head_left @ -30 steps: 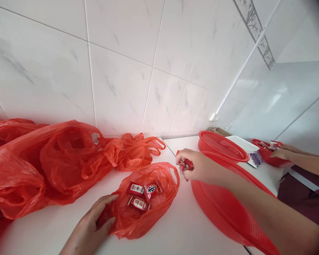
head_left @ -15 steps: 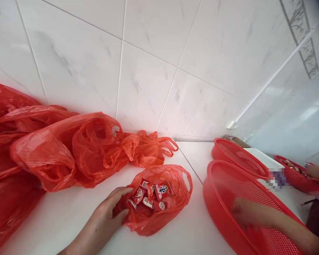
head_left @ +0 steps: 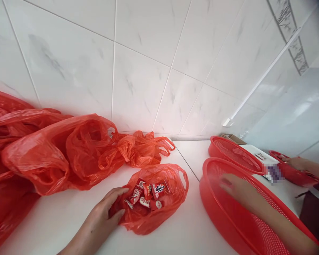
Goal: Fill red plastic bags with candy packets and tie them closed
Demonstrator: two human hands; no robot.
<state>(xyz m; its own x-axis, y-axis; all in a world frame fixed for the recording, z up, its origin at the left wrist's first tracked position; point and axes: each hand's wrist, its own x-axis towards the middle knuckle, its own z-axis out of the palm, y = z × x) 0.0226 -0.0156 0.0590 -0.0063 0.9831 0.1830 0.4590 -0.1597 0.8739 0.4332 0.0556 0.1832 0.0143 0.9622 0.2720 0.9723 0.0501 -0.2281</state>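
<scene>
My left hand (head_left: 110, 209) holds the left side of a red plastic bag (head_left: 146, 225), thumb and fingers around its edge. The bag lies open on the white table with several small wrapped candies (head_left: 159, 189) inside, mostly in red wrappers. Over the near red mesh basket (head_left: 210, 205), my right hand (head_left: 235, 187) has its fingers curled closed. Something reddish shows at the fingertips, too blurred to name. The basket's bottom is partly hidden by my forearm.
Filled red plastic bags (head_left: 37, 152) are heaped along the tiled wall at left, with crumpled bags (head_left: 138, 148) beside them. A second red basket (head_left: 236, 156) stands behind mine. A co-worker's hand (head_left: 297, 163) reaches over another red basket (head_left: 300, 177) at far right.
My right hand has risen within the basket toward its far left rim. My left hand keeps its hold on the bag. The co-worker's hand has moved left over their basket.
</scene>
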